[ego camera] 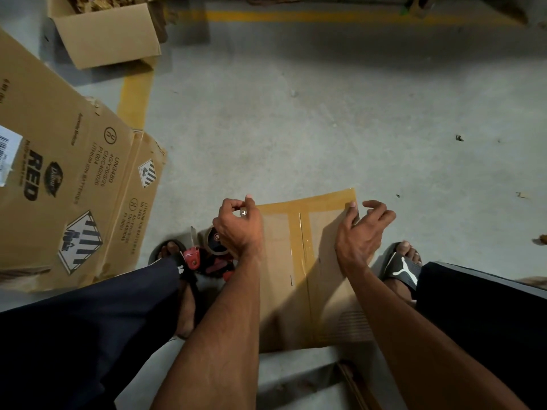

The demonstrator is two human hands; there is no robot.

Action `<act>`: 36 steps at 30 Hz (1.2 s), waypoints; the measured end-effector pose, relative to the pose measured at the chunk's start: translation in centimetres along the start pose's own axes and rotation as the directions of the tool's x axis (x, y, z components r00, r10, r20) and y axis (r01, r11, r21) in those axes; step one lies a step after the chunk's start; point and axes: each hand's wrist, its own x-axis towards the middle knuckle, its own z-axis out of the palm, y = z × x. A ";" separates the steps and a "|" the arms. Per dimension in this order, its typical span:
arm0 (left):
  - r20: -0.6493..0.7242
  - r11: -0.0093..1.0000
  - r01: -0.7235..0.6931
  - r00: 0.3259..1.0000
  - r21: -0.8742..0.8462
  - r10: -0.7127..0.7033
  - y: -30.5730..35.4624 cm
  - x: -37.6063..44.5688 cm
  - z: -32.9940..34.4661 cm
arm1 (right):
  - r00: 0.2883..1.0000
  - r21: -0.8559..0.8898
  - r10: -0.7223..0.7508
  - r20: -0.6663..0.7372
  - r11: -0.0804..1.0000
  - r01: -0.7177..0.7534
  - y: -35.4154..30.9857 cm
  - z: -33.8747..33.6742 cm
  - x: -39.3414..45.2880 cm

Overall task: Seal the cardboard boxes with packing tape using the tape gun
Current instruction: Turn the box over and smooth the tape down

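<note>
Tape gun (pixel 207 255) at 9 o'clock of box (pixel 322 261): mostly hidden behind left hand (pixel 238 229) and forearm. Small object pinched there unidentifiable. Flattened carton (pixel 59 173) cropped by left edge.

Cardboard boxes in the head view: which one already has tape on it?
The box between the person's feet, under both hands: tape runs along its centre seam and far edge. The flattened printed boxes and the open box show none.

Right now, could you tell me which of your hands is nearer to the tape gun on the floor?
Left. The left hand is directly above the tape gun, at the cardboard box's left edge; the right hand is across the box.
</note>
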 end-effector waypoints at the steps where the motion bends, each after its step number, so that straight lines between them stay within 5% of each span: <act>1: 0.002 0.999 -0.042 0.999 0.012 0.042 0.0 0.0 -0.1 | 0.997 -0.057 -0.072 -0.004 0.996 0.072 0.0 0.0 -0.2; 3: 0.019 0.982 -0.165 0.986 0.089 0.164 0.0 -0.1 -0.2 | 0.936 -0.209 -0.328 0.125 0.914 0.348 0.1 0.2 -0.6; 6: 0.074 0.891 -0.323 0.946 0.319 0.317 -0.2 -0.3 0.0 | 0.667 -0.279 -0.600 0.442 0.615 0.738 0.3 0.5 -1.1; 8: 0.149 0.793 -0.445 0.893 0.416 0.424 -0.2 -0.6 0.2 | 0.595 -0.242 -0.602 0.532 0.565 0.789 0.5 0.7 -1.0; 12: 0.419 0.501 -0.810 0.587 0.306 0.693 -0.7 -1.4 0.8 | 0.520 -0.175 -0.608 0.600 0.535 0.827 1.1 1.2 -0.8; 14: 0.463 0.459 -0.855 0.518 0.243 0.719 -0.7 -1.5 0.9 | 0.497 -0.158 -0.623 0.604 0.517 0.841 1.0 1.4 -0.7; 20: 0.473 0.466 -0.871 0.480 0.156 0.739 -0.7 -1.4 1.4 | 0.460 -0.126 -0.681 0.569 0.481 0.868 0.5 1.5 -0.5; 36: 0.542 0.522 -0.808 0.577 0.272 0.611 0.2 -1.3 1.3 | 0.411 -0.025 -0.598 0.688 0.546 0.837 -1.6 1.6 4.1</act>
